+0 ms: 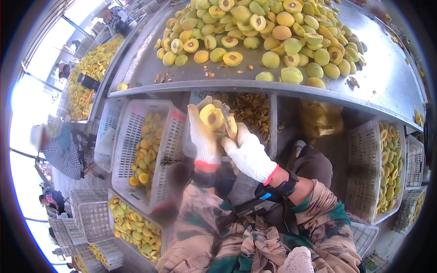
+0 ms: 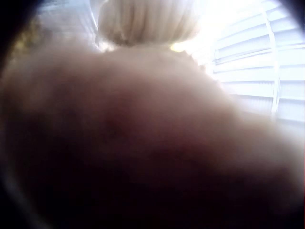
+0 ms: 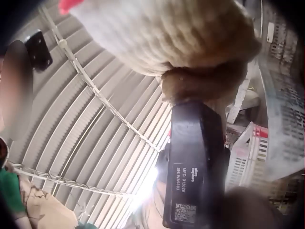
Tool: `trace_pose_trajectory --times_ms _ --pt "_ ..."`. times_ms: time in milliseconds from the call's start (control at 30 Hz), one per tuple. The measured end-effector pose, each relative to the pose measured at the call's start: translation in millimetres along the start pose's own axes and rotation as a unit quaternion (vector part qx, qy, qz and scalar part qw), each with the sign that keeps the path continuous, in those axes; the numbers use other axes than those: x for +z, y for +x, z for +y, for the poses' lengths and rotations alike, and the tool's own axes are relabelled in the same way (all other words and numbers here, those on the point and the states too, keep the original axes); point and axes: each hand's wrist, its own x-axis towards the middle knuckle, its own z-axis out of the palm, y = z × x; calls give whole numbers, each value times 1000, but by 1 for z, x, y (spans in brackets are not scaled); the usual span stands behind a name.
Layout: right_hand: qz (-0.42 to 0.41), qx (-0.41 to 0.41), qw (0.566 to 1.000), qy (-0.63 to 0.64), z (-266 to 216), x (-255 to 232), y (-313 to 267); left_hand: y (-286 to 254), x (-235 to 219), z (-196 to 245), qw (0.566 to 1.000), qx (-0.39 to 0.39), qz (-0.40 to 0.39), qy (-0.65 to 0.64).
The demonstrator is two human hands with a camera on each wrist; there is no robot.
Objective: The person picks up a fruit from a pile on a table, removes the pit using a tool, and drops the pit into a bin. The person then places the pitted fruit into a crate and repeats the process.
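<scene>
Your gloved left hand (image 1: 203, 139) is partly closed, its fingers curled round a cut fruit half (image 1: 212, 117) whose brown centre faces up. Your gloved right hand (image 1: 250, 154) is also curled, gripping a second fruit piece (image 1: 232, 127) just beside the first. A narrow metal tool (image 1: 225, 114) stands between the two pieces; you cannot tell from these views how it is held. Both pieces are above a crate of brown scraps (image 1: 252, 113), in front of the metal surface (image 1: 182, 77), which bears a large heap of green and yellow fruit (image 1: 273, 27). To the left of your hands is a white crate (image 1: 170, 168) with fruit in it. The left wrist view is mostly blurred, and the right wrist view shows your glove but hides what its fingers grip.
</scene>
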Motion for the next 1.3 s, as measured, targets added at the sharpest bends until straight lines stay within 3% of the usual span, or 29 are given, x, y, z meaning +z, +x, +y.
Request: trace_pose_trajectory --times_ms 33,200,333,500,600,633,733,767,833,967,1067,1100,1200,1267,1300 --pt "-25 22 999 30 0 -1 0 0 -1 1 1000 -7 0 -17" --pt "-130 113 972 163 -12 -14 0 1 -5 -2 987 53 11 149" --pt "-176 113 964 163 -8 -16 0 -5 -4 2 957 102 6 272" --pt "-208 156 939 227 -15 -21 -3 -3 -2 11 957 45 32 284" --pt "-136 104 983 66 -8 -6 -6 -7 6 9 938 56 53 339" --pt "-129 95 984 75 -3 -3 -6 -8 7 7 928 71 58 362" --pt "-199 119 948 219 -11 -20 -9 0 5 18 953 -37 -2 301" --pt "-242 174 926 234 -21 -32 -9 2 4 22 949 -58 -7 310" --pt "-227 175 935 210 -21 -30 -9 6 1 27 938 -101 -15 330" --pt "-221 164 928 251 -4 -19 -7 -6 6 8 928 47 57 364" --pt "-293 214 829 426 3 -28 -3 -2 2 10 946 23 19 322" --pt "-294 225 830 418 1 -28 -3 -2 4 10 942 31 27 333" --pt "-182 119 951 220 5 -9 -4 -4 6 7 932 60 57 353" --pt "-216 146 925 276 1 -14 -6 -5 4 0 933 84 77 340" --pt "-248 172 896 325 -1 -20 -5 -5 4 4 943 50 56 326"
